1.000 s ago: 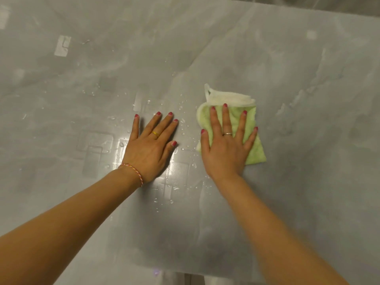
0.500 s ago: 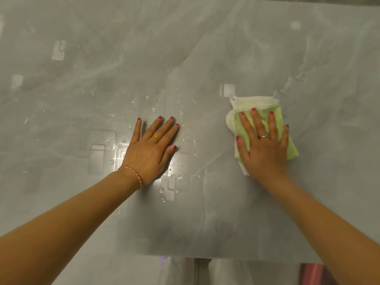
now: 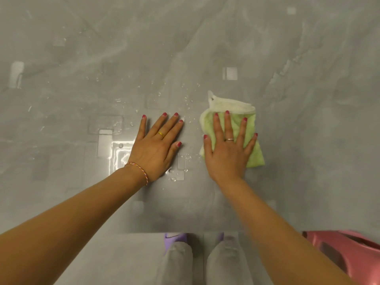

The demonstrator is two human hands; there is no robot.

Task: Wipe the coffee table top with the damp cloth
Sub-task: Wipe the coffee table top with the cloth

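— Under our right hand point(image 3: 228, 153) lay the damp cloth point(image 3: 254, 155), folded green with a cream edge just beyond the fingertips. How did we judge it would handle?

— Soft and light, we thought, limp enough to bunch up if pushed from one corner. So that grip was no pinch at all: palm flat, fingers spread wide, pressing the cloth down onto the tabletop point(image 3: 308, 120). Pressure through the whole palm looked the best hold, since the glossy surface seemed slick and the wet cloth would probably slide easily.

— And our left hand point(image 3: 156, 149)?

— Flat too, fingers spread, holding nothing, just beside the right hand with a narrow strip of wet surface between them. We took it for a brace.

— What could we not make out?

— The middle of the cloth, covered by our hand, and how many layers were folded there. Water droplets point(image 3: 186, 99) sat beyond and between the hands, but glare to the left of the left hand made it hard to tell wet from reflection. Our tabletop ran out of view on three sides. A pink object point(image 3: 349, 254), near our right elbow, was cut off; we could not tell what it was.
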